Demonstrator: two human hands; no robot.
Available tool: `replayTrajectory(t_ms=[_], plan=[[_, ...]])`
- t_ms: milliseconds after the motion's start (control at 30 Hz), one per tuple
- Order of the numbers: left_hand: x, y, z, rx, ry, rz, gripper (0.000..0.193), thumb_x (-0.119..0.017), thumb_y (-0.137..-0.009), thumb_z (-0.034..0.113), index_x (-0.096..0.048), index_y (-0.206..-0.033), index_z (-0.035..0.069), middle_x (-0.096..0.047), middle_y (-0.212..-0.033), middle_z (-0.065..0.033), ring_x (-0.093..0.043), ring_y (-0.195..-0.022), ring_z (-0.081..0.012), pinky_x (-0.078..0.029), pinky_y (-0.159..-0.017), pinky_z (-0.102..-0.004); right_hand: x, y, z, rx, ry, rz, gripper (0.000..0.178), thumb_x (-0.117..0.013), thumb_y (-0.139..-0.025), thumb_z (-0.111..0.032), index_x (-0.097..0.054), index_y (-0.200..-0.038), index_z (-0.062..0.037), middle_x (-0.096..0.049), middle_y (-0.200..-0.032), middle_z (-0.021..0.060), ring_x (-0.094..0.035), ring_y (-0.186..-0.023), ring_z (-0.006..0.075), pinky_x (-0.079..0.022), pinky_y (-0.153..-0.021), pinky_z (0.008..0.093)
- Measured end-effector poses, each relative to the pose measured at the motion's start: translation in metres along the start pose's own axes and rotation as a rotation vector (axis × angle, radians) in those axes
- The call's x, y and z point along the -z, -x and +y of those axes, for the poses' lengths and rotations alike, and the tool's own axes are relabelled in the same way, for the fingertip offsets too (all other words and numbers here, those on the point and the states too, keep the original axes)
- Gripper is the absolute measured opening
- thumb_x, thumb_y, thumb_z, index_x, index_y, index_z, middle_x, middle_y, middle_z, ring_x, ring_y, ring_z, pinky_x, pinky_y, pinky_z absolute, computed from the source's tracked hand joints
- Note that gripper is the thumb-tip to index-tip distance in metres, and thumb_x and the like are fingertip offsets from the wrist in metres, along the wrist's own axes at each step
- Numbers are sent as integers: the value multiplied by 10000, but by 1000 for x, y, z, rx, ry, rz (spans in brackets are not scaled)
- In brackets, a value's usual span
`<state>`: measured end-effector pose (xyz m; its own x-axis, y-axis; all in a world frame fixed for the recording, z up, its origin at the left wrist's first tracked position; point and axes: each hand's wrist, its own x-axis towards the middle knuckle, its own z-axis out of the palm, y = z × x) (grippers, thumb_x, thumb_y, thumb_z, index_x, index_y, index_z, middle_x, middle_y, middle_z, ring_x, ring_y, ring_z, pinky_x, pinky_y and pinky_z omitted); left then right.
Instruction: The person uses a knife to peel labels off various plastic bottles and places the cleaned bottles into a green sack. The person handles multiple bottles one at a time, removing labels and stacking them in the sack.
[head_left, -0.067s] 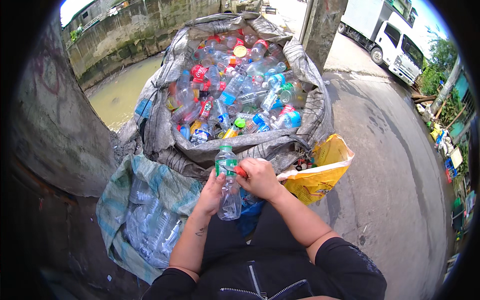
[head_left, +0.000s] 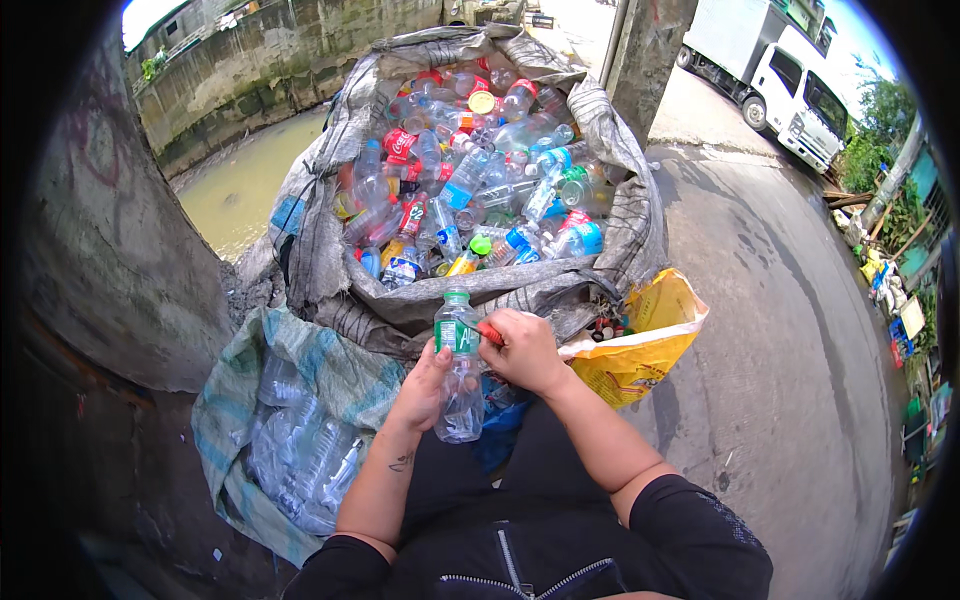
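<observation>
One bottle (head_left: 460, 376), clamped in the left hand (head_left: 424, 385); right of it, one red object (head_left: 490, 333) gripped in the right hand (head_left: 526, 350); beyond it, one grey sack (head_left: 612, 128).

A head-worn fisheye camera looks down and forward over a black zippered top (head_left: 425, 553); bare left hand (head_left: 423, 385) and bare right hand (head_left: 528, 352) near, mid-frame; white box truck (head_left: 795, 95) far off, upper right.

Shows smooth, glossy plastic on the green-labelled bottle (head_left: 460, 400) — looks matt, rough and creased on the grey sack (head_left: 618, 135).
</observation>
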<state>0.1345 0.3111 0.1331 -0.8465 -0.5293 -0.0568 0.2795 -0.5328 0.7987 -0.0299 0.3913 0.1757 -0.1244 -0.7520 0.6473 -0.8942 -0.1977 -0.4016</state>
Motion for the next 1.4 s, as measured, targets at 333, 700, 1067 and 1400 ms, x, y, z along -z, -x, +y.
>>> replayTrajectory(t_ms=[333,700,1067,1400], plan=[[17,-7,1,70,162,-115,514,-433,-960,501,-511,-1237,75,-620,-1008,-62,-633,-857,-189,-513,-755,-324,-9,-2,-21,-588,-918,-14,144,-670,-856,-127,-588,-888,-13,-598,-734,-16,-490,-633,24,-414,-559,222],[39,1,-1,240,313,-304,921,-694,-778,332,-181,-1442,-49,-608,-1049,-152,-654,-883,-274,-510,-862,-437,-11,-12,10,-103,-173,130,145,-685,-798,-115,-584,-797,-12,-566,-681,142,-579,-612,337,-445,-545,387],[33,-1,39,156,-1429,-58,910,-741,-688,272,-286,-1427,-6,-651,-1024,-180,-643,-944,-266,-484,-851,-344,-31,-5,31,-599,-1003,241,97,-577,-924,-97,-563,-966,-11,-668,-811,102,-575,-574,93,-476,-524,236],[129,51,52,169,-1311,16,752,-702,-743,278,-382,-1371,16,-637,-1067,-151,-637,-896,-243,-486,-833,-353,-7,10,124,-830,-1348,802,65,-541,-933,-81,-503,-889,-53,-566,-720,65,-566,-606,154,-495,-557,290]])
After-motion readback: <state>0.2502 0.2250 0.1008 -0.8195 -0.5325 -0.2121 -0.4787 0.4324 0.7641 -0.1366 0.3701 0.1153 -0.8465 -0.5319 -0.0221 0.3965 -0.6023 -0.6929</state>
